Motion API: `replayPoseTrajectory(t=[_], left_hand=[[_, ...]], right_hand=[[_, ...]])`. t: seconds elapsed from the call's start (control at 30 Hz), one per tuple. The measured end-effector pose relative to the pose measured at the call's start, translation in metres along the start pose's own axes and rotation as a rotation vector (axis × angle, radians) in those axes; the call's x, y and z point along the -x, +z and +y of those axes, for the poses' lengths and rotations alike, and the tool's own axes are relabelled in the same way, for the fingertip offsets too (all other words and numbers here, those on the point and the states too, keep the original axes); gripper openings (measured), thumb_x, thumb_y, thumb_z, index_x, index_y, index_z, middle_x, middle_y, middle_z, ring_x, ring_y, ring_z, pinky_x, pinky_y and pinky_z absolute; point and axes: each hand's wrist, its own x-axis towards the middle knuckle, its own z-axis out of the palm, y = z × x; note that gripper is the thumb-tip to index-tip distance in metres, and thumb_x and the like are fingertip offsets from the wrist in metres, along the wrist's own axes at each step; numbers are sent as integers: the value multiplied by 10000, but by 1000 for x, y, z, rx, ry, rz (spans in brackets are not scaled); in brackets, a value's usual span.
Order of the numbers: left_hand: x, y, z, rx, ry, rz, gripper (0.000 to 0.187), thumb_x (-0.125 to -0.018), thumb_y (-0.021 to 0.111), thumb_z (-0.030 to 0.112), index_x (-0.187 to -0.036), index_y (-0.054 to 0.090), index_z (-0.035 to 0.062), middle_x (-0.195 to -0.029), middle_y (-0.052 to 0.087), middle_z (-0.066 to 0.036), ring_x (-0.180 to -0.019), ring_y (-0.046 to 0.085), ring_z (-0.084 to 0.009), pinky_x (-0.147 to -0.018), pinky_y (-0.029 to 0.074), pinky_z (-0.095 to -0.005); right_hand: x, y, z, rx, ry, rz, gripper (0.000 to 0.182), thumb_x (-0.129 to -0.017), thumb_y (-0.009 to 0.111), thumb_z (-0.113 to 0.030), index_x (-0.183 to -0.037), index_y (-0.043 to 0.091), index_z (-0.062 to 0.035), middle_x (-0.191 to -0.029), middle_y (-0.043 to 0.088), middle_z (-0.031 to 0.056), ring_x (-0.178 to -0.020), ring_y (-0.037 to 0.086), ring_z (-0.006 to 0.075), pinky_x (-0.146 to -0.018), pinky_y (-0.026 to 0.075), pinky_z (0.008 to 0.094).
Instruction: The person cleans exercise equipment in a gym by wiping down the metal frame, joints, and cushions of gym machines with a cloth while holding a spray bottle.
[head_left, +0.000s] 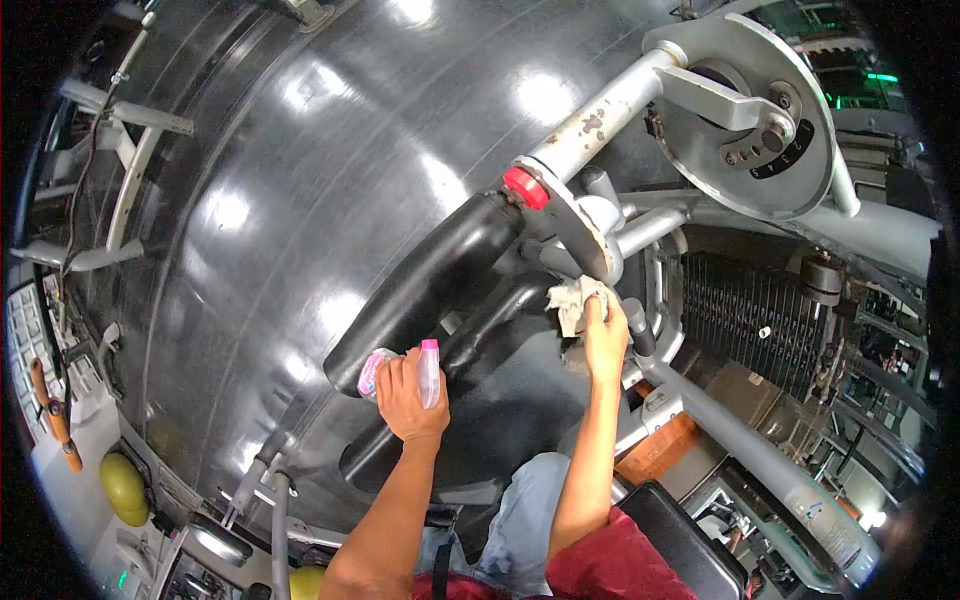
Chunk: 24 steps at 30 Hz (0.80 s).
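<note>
Closing around a clear plastic bottle with a bright pink cap (430, 375), the fingers of the left hand (408, 402) are bent into a firm grip. A pink-and-white item (371, 372) is also held at the outer side of that hand; whether the two are joined cannot be told. Directly beyond this grip, a thick black padded roller (425, 285) is seen slanting away, its near end beside the pink-and-white item; contact cannot be confirmed.

By the right hand (606, 348), a crumpled cream cloth (570, 304) is pinched between nearly closed fingertips, with its loose folds spread towards the left hand. Just beyond the cloth, a flat silver metal bracket (585, 240) is positioned, with a round red end cap (526, 188) at its farther end. Between the two grips, a second, slimmer black padded roller (500, 318) is placed. Farther out to the right of the cloth, a black slatted weight stack (735, 315) can be seen.
</note>
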Motion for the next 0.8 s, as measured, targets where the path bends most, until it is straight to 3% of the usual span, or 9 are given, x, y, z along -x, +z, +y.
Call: replayPoseTrajectory(t=[0.13,0.27,0.37,0.5,0.57,0.63,0.7,0.8], left_hand=[[0,0,0,13,-18,-9,399,-754,706,201,-1121,584,103,-1003,581,-109,-1040,534,-348,-1019,388,-478],[0,-1,-2,20,7,11,418,-743,710,201,-1130,584,109,-1004,582,-104,-1031,538,-339,-1033,385,-478],[1,-1,-1,23,10,22,431,-735,714,202,-1135,582,110,-1006,581,-106,-1024,542,-340,-1035,386,-480],[-1,-4,0,44,52,50,378,-770,690,170,-1116,591,53,-967,581,-144,-997,541,-377,-968,412,-479],[-2,-5,1,47,57,56,379,-771,689,168,-1118,591,52,-969,582,-145,-996,542,-376,-966,415,-481],[-2,-4,1,50,64,64,379,-772,688,166,-1119,591,50,-971,583,-146,-995,542,-375,-964,418,-482],[0,-4,-2,48,51,44,398,-762,691,172,-1126,589,49,-988,586,-148,-1000,541,-378,-974,414,-484],[0,-1,-3,25,54,34,423,-750,695,183,-1138,585,59,-1006,587,-147,-1012,539,-384,-982,409,-486]], right_hand=[[-5,8,-23,238,58,54,557,-862,585,-450,-1186,642,0,-1094,669,257,-1082,625,394,-939,453,447],[6,17,-51,204,-4,24,596,-829,649,-500,-1177,645,-17,-1080,679,238,-1058,640,380,-923,470,435],[10,32,-50,297,-276,144,437,-808,714,-328,-1143,668,-51,-1060,697,183,-975,673,310,-883,495,389],[6,40,-73,442,-410,108,366,-802,695,-240,-1112,675,-47,-1025,691,191,-960,656,353,-873,496,421],[7,46,-81,540,-491,32,300,-809,663,-188,-1076,681,-53,-1039,666,181,-960,600,391,-894,467,448],[10,63,-87,549,-653,-5,263,-804,666,-240,-973,696,-42,-956,682,166,-928,610,369,-889,465,453],[26,80,-108,728,-531,-301,293,-737,698,-283,-942,721,-75,-908,697,141,-903,639,360,-832,509,448],[44,108,-89,1046,-895,-398,269,-694,722,-329,-879,719,-133,-860,694,92,-896,649,286,-788,532,408]])
